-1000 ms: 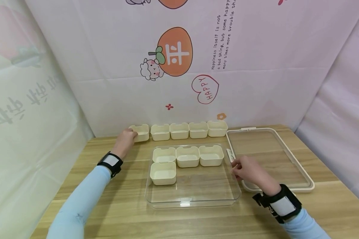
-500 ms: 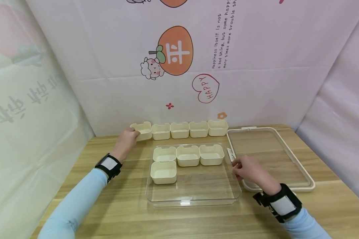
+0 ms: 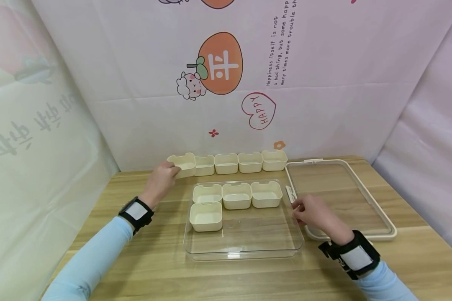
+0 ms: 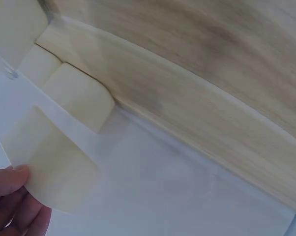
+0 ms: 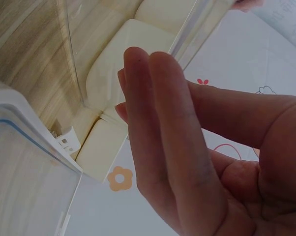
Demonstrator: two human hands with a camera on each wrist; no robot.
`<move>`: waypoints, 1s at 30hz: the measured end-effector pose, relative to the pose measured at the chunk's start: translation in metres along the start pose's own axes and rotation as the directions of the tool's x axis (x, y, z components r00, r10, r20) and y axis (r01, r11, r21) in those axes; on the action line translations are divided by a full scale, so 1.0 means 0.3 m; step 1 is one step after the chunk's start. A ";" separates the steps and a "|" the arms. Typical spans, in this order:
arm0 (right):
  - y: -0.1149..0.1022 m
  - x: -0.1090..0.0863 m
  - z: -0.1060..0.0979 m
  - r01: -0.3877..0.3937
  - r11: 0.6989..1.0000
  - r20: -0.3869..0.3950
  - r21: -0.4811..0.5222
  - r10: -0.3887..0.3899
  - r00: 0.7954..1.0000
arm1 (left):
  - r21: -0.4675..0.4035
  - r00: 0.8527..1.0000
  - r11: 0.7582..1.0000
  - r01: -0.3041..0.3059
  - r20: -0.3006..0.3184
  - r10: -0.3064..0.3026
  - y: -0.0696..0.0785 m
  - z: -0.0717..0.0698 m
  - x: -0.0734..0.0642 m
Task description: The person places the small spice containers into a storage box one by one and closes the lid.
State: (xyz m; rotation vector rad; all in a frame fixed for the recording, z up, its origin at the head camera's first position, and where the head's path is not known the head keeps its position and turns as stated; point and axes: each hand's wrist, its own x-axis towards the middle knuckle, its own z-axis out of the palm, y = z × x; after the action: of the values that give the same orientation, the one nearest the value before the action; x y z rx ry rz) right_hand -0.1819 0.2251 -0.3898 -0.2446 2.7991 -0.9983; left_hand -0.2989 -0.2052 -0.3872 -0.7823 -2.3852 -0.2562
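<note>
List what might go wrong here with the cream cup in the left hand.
1. The left hand pinches the end cup only by its rim; it may tip or slip.
2. That cup overlaps the next cup in the row, so it may knock it.
3. The right hand rests at the clear tray edge; the tray might shift.

Bright, even light; wide-angle edge bending; wrist close-ups soft.

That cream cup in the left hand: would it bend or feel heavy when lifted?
The cup looks like thin moulded plastic and is empty, so it is probably light. The left hand holds it tilted by one rim, which suggests it keeps its shape. Its smooth walls might slip in a loose pinch.
</note>
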 end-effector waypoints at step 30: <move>0.013 0.004 0.000 0.001 0.999 0.015 0.042 -0.002 1.000 | -0.006 0.986 0.987 -0.160 -0.049 0.159 0.186 -0.062 0.008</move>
State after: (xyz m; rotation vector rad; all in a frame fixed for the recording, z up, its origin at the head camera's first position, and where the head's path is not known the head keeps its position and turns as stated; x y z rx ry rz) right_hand -0.1834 0.2278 -0.3923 -0.2472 2.7616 -1.0505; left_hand -0.2583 -0.1657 -0.3712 -0.9553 -2.2632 -0.2189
